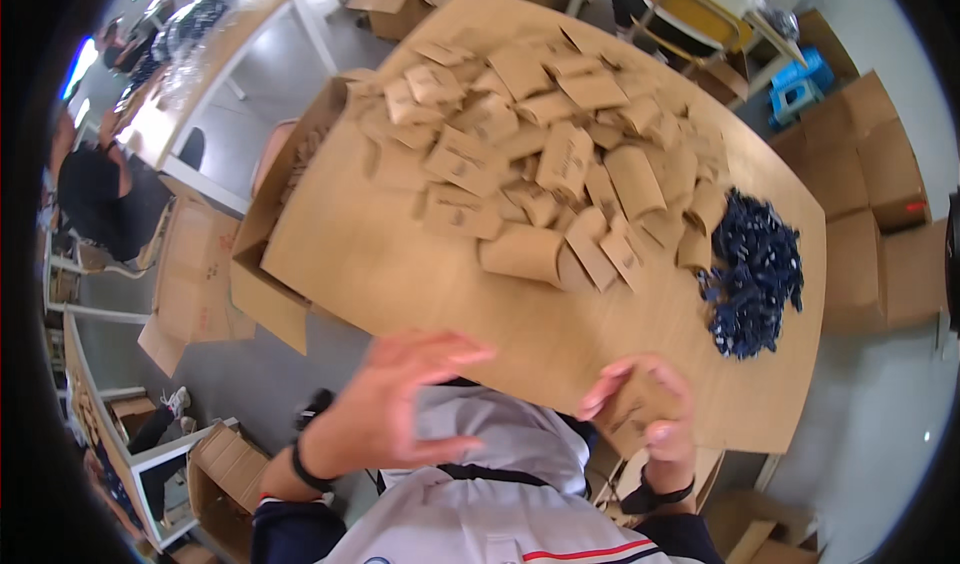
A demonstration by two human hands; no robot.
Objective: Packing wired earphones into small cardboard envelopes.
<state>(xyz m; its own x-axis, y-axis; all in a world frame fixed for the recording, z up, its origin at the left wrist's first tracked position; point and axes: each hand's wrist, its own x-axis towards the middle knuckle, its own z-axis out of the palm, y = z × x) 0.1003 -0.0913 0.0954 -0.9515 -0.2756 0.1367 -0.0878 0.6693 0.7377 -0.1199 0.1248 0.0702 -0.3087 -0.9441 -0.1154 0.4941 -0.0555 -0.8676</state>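
Observation:
My left hand [415, 399] is held above my lap at the table's near edge, thumb and fingers spread wide with nothing between them. In my right hand [672, 419], a small brown kraft-paper box [630, 414] with dark print is gripped between fingers and thumb. Ahead of both hands, a wooden table [400, 274] carries a heap of similar kraft boxes [565, 159], some flat, others puffed into a pillow shape. Right of that heap lies a pile of small dark navy pieces [752, 269]; their kind is too small to make out.
Against the table's left side stands an open carton [255, 284] with brown pieces inside. More cartons [870, 164] line the right wall. A yellow-backed chair [700, 19] stands beyond the far edge. At left, a person [95, 199] sits by another table [230, 54] with clear plastic wrap.

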